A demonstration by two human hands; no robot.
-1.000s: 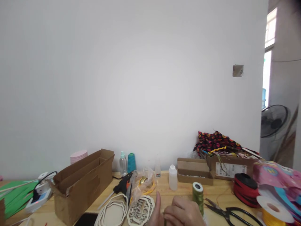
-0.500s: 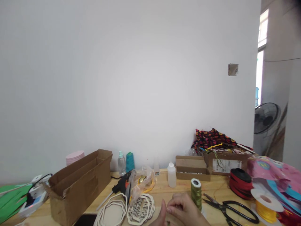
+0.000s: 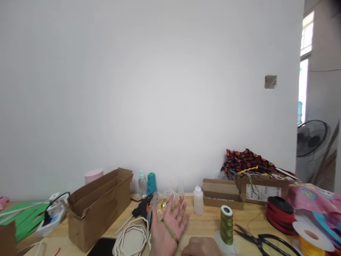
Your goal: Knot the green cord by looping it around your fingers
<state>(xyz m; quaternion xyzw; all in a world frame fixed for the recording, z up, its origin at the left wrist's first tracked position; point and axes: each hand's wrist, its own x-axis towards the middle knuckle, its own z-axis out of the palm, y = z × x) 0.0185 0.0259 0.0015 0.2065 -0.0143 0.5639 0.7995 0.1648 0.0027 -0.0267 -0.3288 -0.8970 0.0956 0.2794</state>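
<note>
My left hand (image 3: 163,239) is raised over the table with its palm toward me and its fingers spread. A band of olive-green thread (image 3: 170,231) runs across that palm. Low at the bottom edge, my right hand (image 3: 201,246) is curled closed, knuckles up; whatever its fingers hold is hidden. Just right of it stands a spool of olive-green thread (image 3: 226,227). Left of my left hand lie pale ring-shaped frames (image 3: 130,236), and a black glue gun (image 3: 141,210) is behind them.
A long open cardboard box (image 3: 98,209) stands at left. A white squeeze bottle (image 3: 198,201) and small open box (image 3: 223,193) are near the wall. Black-handled scissors (image 3: 257,241), a red ribbon roll (image 3: 279,215) and a yellow cord spool (image 3: 313,236) lie at right.
My hands were together with fingers pinched; now they are apart. The left has risen and opened, thread across its palm, covering the patterned wooden pieces. The view has shifted slightly left.
</note>
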